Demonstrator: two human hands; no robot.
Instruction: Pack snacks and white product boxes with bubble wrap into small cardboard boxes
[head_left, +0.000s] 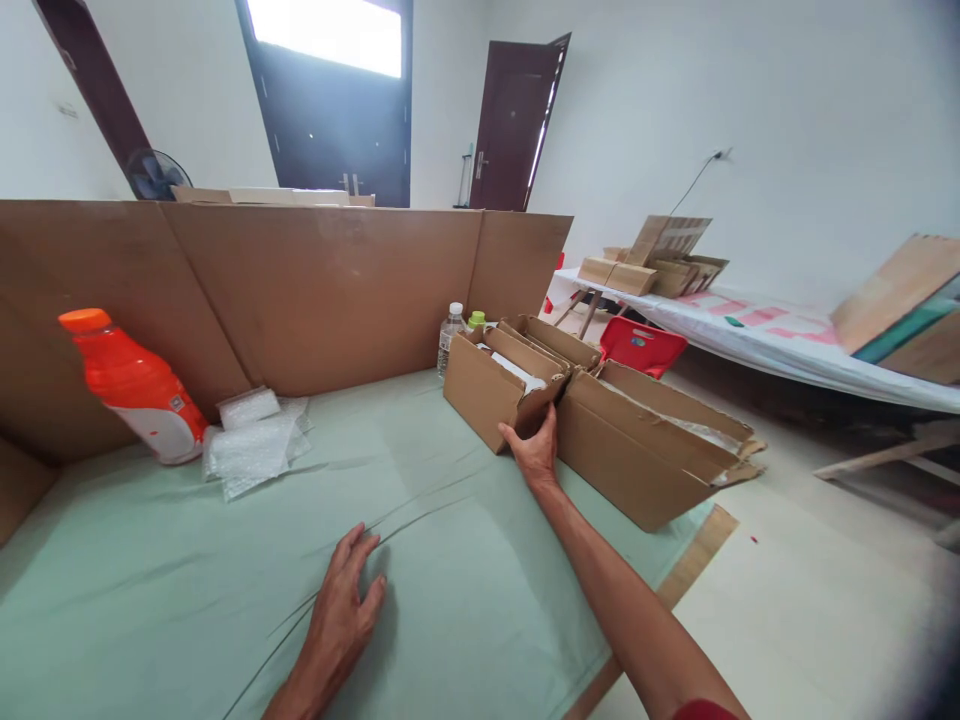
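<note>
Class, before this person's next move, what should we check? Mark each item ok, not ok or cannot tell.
1. Right hand touching the small open box: ok.
2. Firm grip on that box: cannot tell from this view.
3. Left hand free of objects: ok.
4. Clear space around the small open box: not ok; the long box and clear bottle are close by.
5. Orange bottle away from both hands: ok.
6. White contents identifiable: cannot tell.

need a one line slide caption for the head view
Right hand on a cardboard box, left hand over the green cloth, with an orange bottle and bubble wrap at left.
</note>
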